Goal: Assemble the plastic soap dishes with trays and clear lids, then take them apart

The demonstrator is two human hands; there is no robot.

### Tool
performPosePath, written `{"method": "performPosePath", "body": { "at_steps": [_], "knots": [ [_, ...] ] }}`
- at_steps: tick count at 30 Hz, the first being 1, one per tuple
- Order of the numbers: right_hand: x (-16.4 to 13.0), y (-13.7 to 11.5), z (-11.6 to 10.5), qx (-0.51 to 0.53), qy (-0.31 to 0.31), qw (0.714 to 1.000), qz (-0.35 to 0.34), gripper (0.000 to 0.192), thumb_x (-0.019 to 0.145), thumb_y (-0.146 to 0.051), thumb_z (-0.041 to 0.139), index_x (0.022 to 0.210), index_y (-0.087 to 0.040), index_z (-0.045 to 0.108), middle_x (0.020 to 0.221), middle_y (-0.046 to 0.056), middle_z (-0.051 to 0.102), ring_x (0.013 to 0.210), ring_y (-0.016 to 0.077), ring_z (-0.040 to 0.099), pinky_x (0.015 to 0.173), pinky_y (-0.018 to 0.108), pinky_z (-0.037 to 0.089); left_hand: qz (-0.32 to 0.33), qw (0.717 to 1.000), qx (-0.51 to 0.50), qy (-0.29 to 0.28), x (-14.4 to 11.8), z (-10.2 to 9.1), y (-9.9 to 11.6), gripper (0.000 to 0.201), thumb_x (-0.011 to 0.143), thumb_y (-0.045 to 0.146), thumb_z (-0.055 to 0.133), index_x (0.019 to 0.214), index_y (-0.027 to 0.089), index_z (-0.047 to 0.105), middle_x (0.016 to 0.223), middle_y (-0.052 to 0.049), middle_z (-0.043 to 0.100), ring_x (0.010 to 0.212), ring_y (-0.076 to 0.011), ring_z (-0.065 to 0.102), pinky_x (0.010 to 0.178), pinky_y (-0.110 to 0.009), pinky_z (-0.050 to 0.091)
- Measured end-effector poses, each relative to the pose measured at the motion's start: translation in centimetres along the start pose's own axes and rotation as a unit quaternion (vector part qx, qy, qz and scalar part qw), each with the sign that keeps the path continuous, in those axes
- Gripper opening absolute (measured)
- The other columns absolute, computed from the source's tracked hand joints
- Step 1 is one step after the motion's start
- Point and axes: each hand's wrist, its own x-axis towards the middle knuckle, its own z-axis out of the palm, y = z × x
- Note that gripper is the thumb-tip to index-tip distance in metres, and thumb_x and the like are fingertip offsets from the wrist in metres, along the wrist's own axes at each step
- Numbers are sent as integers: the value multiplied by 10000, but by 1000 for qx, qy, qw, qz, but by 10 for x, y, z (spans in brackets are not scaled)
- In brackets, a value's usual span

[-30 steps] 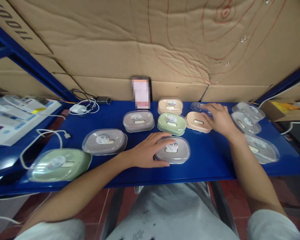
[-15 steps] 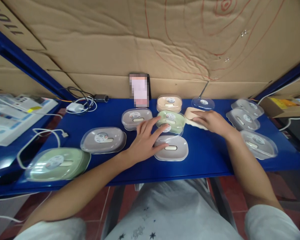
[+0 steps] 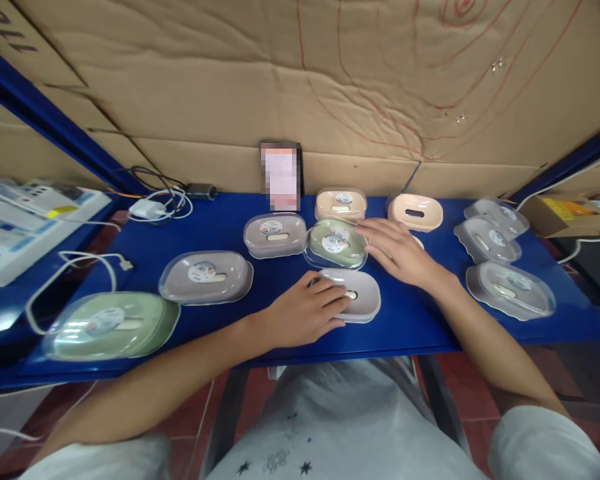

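left hand point(image 3: 305, 310) on grey soap box point(image 3: 363, 293)

Far left, a white charger point(image 3: 145, 209) with coiled cables lies on the blue table point(image 3: 230, 227). Cardboard point(image 3: 300, 87) lines the far wall. Three clear-lidded grey dishes point(image 3: 487, 239) sit right.

Blue shelf point(image 3: 230, 327) carries lidded soap boxes. Near left corner: green box point(image 3: 111, 325). Right of it: grey box point(image 3: 206, 276). Centre: grey box point(image 3: 275, 235), green box point(image 3: 336, 243), lidless grey tray point(image 3: 361, 300) near front edge. Back edge: two peach boxes point(image 3: 341, 203), point(image 3: 415, 212), charger with cables point(image 3: 153, 207). Right end: three clear-lidded boxes point(image 3: 511, 290).
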Motion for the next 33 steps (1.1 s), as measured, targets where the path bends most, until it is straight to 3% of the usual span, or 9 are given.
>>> {"method": "performPosePath", "body": {
  "at_steps": [6, 11, 14, 16, 18, 20, 22, 25, 33],
  "knots": [
    [0, 1, 21, 54, -31, 998, 4, 617, 1145, -480, 407, 1727, -318, 282, 1666, 117, 525, 1515, 329, 524, 1241, 579, 404, 1, 998, -60, 1, 0, -2, 1, 331, 1121, 350, 571, 1403, 197, 651, 1250, -84, 787, 1166, -250, 680, 1093, -442, 390],
    [-3, 19, 26, 66, -45, 997, -4, 1002, 1004, -701, 625, 1765, -343, 81, 1732, 151, 415, 1564, 402, 435, 1257, 653, 346, 22, 1000, 10, 1, 1, -1, 6, 326, 1072, 122, 539, 1359, 204, 671, 1408, -101, 707, 1283, -263, 636, 1132, -443, 385],
    [-7, 34, 19, 67, -68, 995, 15, 1063, 945, -746, 682, 1761, -351, 127, 1749, 140, 389, 1584, 415, 399, 1269, 657, 332, 31, 999, 7, -4, 1, -1, 8, 350, 1059, 99, 526, 1375, 179, 654, 1493, -118, 654, 1333, -276, 613, 1161, -460, 378],
    [-13, 44, 11, 56, -81, 994, 37, 1017, 955, -708, 695, 1754, -372, 162, 1762, 116, 372, 1598, 409, 378, 1288, 662, 304, 44, 999, -21, -19, 1, -1, 7, 386, 1076, 293, 615, 1444, 175, 611, 1519, -147, 628, 1360, -310, 597, 1189, -498, 371],
    [-19, 53, 3, 48, -88, 993, 59, 1011, 957, -635, 726, 1752, -387, 151, 1773, 98, 355, 1610, 401, 363, 1301, 662, 289, 50, 997, -52, -32, 0, 0, 5, 649, 1002, 536, 731, 1516, 179, 557, 1553, -181, 592, 1399, -352, 570, 1228, -544, 347],
    [-23, 59, -2, 42, -109, 991, 64, 1045, 937, -541, 763, 1754, -393, 128, 1790, 84, 317, 1626, 400, 336, 1306, 660, 289, 44, 996, -68, -38, 0, 1, 4, 805, 927, 610, 800, 1552, 183, 524, 1571, -196, 570, 1428, -369, 548, 1258, -566, 317],
    [-25, 62, -4, 37, -123, 990, 56, 1032, 933, -445, 753, 1752, -404, 128, 1799, 71, 297, 1634, 395, 323, 1303, 660, 302, 38, 996, -65, -43, 0, 1, 3, 743, 951, 539, 800, 1548, 190, 526, 1559, -189, 580, 1421, -357, 554, 1263, -561, 313],
    [-22, 58, 0, 19, -87, 994, 59, 911, 980, -369, 673, 1743, -409, 178, 1755, 77, 386, 1598, 386, 389, 1282, 674, 320, 35, 997, -53, -48, 2, -1, 2, 614, 1011, 466, 743, 1525, 199, 538, 1528, -178, 603, 1401, -340, 567, 1256, -546, 320],
    [-7, 40, 16, -5, -19, 998, 63, 804, 958, -653, 705, 1626, -279, 462, 1606, 168, 541, 1476, 428, 501, 1217, 635, 394, 34, 997, -45, -61, 3, -3, 1, 562, 1040, 471, 705, 1501, 202, 530, 1522, -175, 609, 1402, -339, 563, 1240, -538, 315]
  ]
}}
